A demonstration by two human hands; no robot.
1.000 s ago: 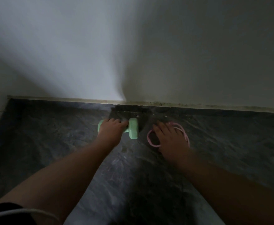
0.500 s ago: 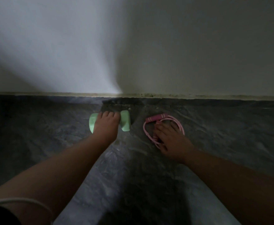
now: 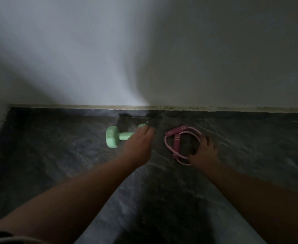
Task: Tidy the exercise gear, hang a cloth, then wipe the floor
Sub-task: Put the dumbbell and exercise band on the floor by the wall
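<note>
two pieces of gear lie on the dark, marbled stone floor (image 3: 56, 164) close to the pale wall's grimy skirting strip (image 3: 162, 107). at 11 o'clock sits the mint-green matte dumbbell with faceted heads (image 3: 112, 137); the left hand (image 3: 139, 145) lies over its far head, fingers fairly straight and together, not wrapped round the bar. at 1 o'clock is the pink skipping rope, a thin glossy cord looped round two ribbed handles (image 3: 176, 143); the right hand (image 3: 203, 152) curls its fingers onto the loop's right side. half a second ago the left hand gripped the bar mid-length and hid it; now bar and near head show, and the right hand has shifted rightward, uncovering the handles.
</note>
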